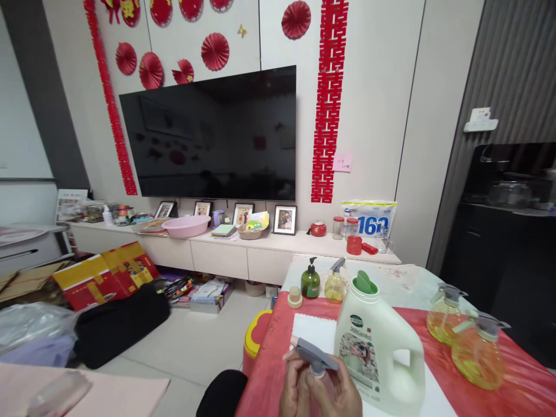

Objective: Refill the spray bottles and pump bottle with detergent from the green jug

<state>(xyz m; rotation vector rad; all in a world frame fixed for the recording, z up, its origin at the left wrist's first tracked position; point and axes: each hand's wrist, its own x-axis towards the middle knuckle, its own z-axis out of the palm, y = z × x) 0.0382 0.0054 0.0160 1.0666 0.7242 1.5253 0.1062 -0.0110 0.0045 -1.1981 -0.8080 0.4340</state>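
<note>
At the bottom of the view, both hands are closed together around a spray bottle with a grey trigger head (316, 355). My left hand (294, 389) grips it from the left, fingers near the collar. On the other side, my right hand (341, 391) wraps the collar and upper body, hiding most of the bottle. Just right of my hands stands a large pale green jug (380, 353) with a handle and an uncapped neck. A green funnel-like piece (366, 282) sits in its mouth. A loose pale cap (294, 297) lies beyond my hands.
A green pump bottle (310, 281) and a yellowish spray bottle (334, 285) stand behind the jug. Two more spray bottles (479, 353) with yellow liquid are at right. A red cloth (263, 382) covers the table. A yellow-and-red stool (256, 336) stands by its left edge.
</note>
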